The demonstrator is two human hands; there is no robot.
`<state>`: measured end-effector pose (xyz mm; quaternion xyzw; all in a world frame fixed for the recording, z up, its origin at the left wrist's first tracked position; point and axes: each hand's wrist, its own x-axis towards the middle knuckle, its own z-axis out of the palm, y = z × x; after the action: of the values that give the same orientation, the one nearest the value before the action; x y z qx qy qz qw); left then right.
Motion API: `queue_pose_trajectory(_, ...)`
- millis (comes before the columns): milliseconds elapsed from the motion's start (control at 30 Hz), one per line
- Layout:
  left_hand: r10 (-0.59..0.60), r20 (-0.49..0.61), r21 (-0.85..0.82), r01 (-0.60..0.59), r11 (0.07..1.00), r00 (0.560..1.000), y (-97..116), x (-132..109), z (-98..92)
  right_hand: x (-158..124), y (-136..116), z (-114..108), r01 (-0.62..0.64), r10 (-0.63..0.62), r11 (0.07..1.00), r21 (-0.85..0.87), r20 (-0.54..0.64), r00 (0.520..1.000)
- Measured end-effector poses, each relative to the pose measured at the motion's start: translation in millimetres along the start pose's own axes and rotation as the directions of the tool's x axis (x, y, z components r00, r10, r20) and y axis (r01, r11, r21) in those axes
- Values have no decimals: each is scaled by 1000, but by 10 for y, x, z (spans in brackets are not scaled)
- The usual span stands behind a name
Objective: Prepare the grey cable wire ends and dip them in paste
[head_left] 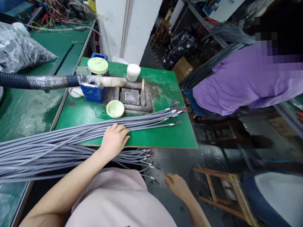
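A long bundle of grey cables lies across the green table, their stripped coloured ends pointing right. My left hand rests on the bundle near the table's front edge, fingers curled over the cables. More grey cables hang below the edge with bare ends. My right hand is low, off the table, near the tip of a loose hanging cable; its fingers look bent together, and whether they pinch anything is unclear.
A metal solder pot sits mid-table, with a pale green dish, a blue box, a white jar and a corrugated hose. A person in purple bends at the right. A wooden stool stands below.
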<state>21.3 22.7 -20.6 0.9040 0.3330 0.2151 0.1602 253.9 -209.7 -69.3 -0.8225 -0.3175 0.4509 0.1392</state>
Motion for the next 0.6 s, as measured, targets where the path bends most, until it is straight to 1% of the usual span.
queue_pose_trajectory(33,10,31,94,-13,995,999,4,44,37,-16,-32,49,42,-40,999,-19,73,997)
queue_pose_trajectory(67,14,55,162,-22,987,998,23,86,73,-33,-111,108,84,-88,996,34,164,982)
queue_pose_trajectory(100,16,73,208,-31,978,997,53,121,107,-47,-226,173,113,-143,984,135,240,960)
queue_pose_trajectory(133,17,90,237,-38,971,996,88,148,136,-54,-362,239,140,-207,962,235,290,934)
queue_pose_trajectory(167,18,109,253,-45,966,994,126,164,158,-53,-506,299,153,-264,929,336,316,911)
queue_pose_trajectory(200,18,132,257,-52,965,991,162,170,173,-42,-646,349,139,-302,888,438,328,895)
queue_pose_trajectory(267,25,186,224,-67,972,982,228,143,166,3,-884,402,96,-338,786,611,294,894)
queue_pose_trajectory(300,35,208,179,-73,981,978,258,110,140,34,-979,400,83,-340,728,680,253,906)
queue_pose_trajectory(333,49,223,114,-76,991,974,287,65,100,66,-1059,378,93,-338,667,739,189,922)
queue_pose_trajectory(367,72,232,28,-81,996,970,316,8,46,94,-1130,339,132,-334,605,785,99,937)
queue_pose_trajectory(400,93,227,-70,-79,994,969,343,-59,-16,114,-1195,286,201,-326,544,814,-15,945)
queue_pose_trajectory(433,109,227,-172,-70,983,968,367,-133,-81,124,-1256,226,292,-316,491,821,-144,938)
queue_pose_trajectory(467,127,233,-270,-61,961,964,385,-210,-142,121,-1317,164,394,-307,451,801,-276,911)
queue_pose_trajectory(500,137,238,-349,-47,936,962,396,-287,-194,105,-1378,108,492,-302,430,757,-393,868)
queue_pose_trajectory(533,144,243,-408,-34,912,959,396,-359,-234,76,-1438,63,571,-313,433,697,-478,821)
queue_pose_trajectory(567,155,254,-455,-23,890,955,387,-422,-260,37,-1497,34,627,-344,459,630,-525,779)
queue_pose_trajectory(600,163,276,-503,-2,864,947,368,-475,-275,-8,-1551,24,663,-396,499,558,-534,747)
